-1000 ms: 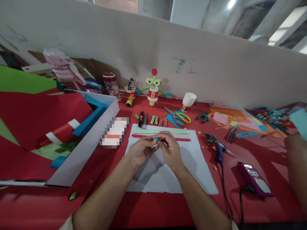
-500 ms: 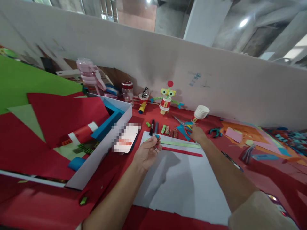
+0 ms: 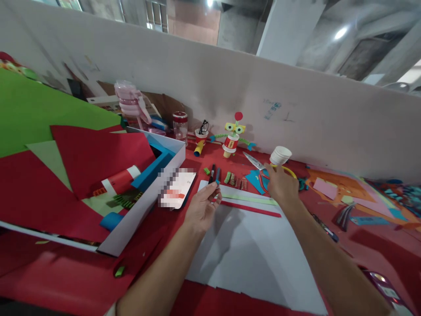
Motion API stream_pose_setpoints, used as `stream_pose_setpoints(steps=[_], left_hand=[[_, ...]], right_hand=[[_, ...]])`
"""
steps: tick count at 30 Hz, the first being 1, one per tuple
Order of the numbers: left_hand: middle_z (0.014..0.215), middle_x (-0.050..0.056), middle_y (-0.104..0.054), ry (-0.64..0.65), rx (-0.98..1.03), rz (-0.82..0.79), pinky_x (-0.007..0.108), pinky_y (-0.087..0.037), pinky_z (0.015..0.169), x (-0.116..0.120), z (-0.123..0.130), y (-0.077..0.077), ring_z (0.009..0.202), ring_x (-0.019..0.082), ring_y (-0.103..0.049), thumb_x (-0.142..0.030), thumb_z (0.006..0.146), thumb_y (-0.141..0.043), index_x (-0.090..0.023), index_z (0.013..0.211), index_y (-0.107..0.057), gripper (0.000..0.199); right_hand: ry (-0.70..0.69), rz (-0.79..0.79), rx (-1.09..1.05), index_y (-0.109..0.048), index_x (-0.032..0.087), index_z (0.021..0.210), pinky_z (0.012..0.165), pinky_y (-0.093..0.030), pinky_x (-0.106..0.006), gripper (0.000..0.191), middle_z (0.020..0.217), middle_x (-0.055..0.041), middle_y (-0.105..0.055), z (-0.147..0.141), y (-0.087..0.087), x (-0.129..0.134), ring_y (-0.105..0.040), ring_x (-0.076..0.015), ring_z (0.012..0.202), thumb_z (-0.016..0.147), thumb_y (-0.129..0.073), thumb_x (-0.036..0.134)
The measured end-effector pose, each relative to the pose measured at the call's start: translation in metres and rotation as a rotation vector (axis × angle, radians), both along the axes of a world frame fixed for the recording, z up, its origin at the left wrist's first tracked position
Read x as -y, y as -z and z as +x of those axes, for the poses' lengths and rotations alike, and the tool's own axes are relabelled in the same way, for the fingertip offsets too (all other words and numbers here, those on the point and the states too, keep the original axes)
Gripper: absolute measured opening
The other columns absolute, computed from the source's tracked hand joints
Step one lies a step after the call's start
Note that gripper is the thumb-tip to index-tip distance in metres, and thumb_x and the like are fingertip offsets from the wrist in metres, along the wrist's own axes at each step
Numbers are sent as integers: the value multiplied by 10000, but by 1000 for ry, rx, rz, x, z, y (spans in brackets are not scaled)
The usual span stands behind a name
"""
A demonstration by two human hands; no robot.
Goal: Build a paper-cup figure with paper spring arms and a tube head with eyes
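My left hand [image 3: 204, 205] is closed over the upper left of the white sheet [image 3: 259, 250], pinching a small blue piece [image 3: 217, 182]. My right hand [image 3: 282, 183] is closed on the scissors [image 3: 256, 161], whose blades point to the back left and whose handles are red and yellow. Blue paper scraps [image 3: 255, 181] lie beside the scissors. A light green strip [image 3: 250, 198] and a red strip [image 3: 253, 209] lie across the top of the sheet, between my hands. Small folded paper springs [image 3: 232, 179] sit just behind it.
At left stands a white box [image 3: 144, 210] with coloured paper, beside a phone [image 3: 180, 188]. Behind are a paper-cup figure [image 3: 230, 143], a jar [image 3: 180, 127] and stacked cups [image 3: 279, 155]. Pliers [image 3: 302, 183] and orange paper [image 3: 342, 188] are at right.
My right hand has taken hold of the scissors and lifted them, with the blades shifted slightly right. My left hand still pinches the blue piece. The camera view has shifted slightly.
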State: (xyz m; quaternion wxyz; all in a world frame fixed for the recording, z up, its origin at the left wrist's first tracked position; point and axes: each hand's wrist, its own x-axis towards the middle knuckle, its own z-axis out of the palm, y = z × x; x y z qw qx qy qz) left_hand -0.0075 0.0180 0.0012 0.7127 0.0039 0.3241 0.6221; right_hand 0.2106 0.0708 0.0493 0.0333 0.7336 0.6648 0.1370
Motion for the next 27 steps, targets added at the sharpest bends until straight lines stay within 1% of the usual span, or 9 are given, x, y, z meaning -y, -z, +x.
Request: stream_pose_setpoints(steps=[2, 3, 4, 6, 8, 10, 13, 19, 27], left_hand=[[720, 24, -711, -11, -27, 22, 212, -553, 677, 0, 0, 0, 682, 93, -656, -52, 790, -717, -122, 720, -720, 99], [715, 28, -714, -13, -41, 32, 221, -557, 691, 1, -1, -1, 687, 100, -663, -54, 781, -725, -118, 715, -720, 92], [719, 32, -720, -15, -54, 43, 228, -559, 703, 1, -1, -1, 693, 106, -669, -58, 768, -738, -115, 714, -722, 81], [735, 37, -733, -20, -77, 64, 241, -562, 724, 1, -1, -2, 706, 114, -677, -76, 733, -776, -118, 710, -724, 70], [744, 38, -741, -22, -101, 93, 251, -564, 755, 2, -2, -2, 731, 123, -686, -95, 702, -805, -124, 690, -720, 90], [736, 34, -739, -25, -135, 136, 255, -561, 780, 2, -1, -2, 739, 123, -689, -107, 687, -814, -126, 671, -717, 100], [729, 25, -735, -21, -177, 184, 244, -550, 766, 2, 0, -1, 707, 112, -680, -123, 668, -820, -129, 684, -722, 99], [712, 19, -735, 0, -204, 208, 245, -550, 761, 4, 3, -1, 700, 123, -690, -150, 616, -846, -135, 662, -711, 143], [705, 24, -738, -6, -224, 199, 241, -557, 753, 5, 4, -1, 694, 124, -691, -147, 602, -847, -129, 661, -723, 139]], right_hand=[[13, 117, -167, -477, 277, 1412, 707, -509, -368, 480, 1258, -138, -645, -2, 2, 24, -687, -304, 975, 935, -502, 229], [-2, 185, -318, -501, 279, 1371, 721, -515, -366, 455, 1224, -118, -665, -3, 6, 38, -679, -302, 991, 921, -555, 314], [-53, 219, -488, -520, 271, 1323, 730, -521, -359, 449, 1187, -100, -681, -5, 12, 52, -680, -288, 975, 895, -597, 382], [-187, 195, -772, -510, 252, 1270, 728, -534, -347, 471, 1113, -76, -698, -11, 27, 79, -685, -254, 898, 852, -635, 430], [-254, 151, -914, -496, 245, 1250, 730, -544, -352, 479, 1083, -72, -697, -20, 43, 102, -679, -242, 867, 834, -648, 427], [-305, 143, -932, -520, 243, 1217, 734, -547, -370, 468, 1069, -77, -692, -30, 55, 117, -665, -243, 845, 811, -676, 417], [-373, 168, -878, -566, 254, 1200, 770, -544, -402, 459, 1100, -87, -678, -40, 63, 125, -646, -253, 863, 786, -719, 380], [-383, 151, -888, -575, 254, 1249, 821, -542, -419, 505, 1122, -85, -678, -41, 67, 121, -644, -279, 980, 775, -742, 299], [-388, 161, -843, -607, 253, 1249, 806, -544, -416, 478, 1100, -86, -698, -36, 68, 122, -659, -281, 967, 790, -732, 306]])
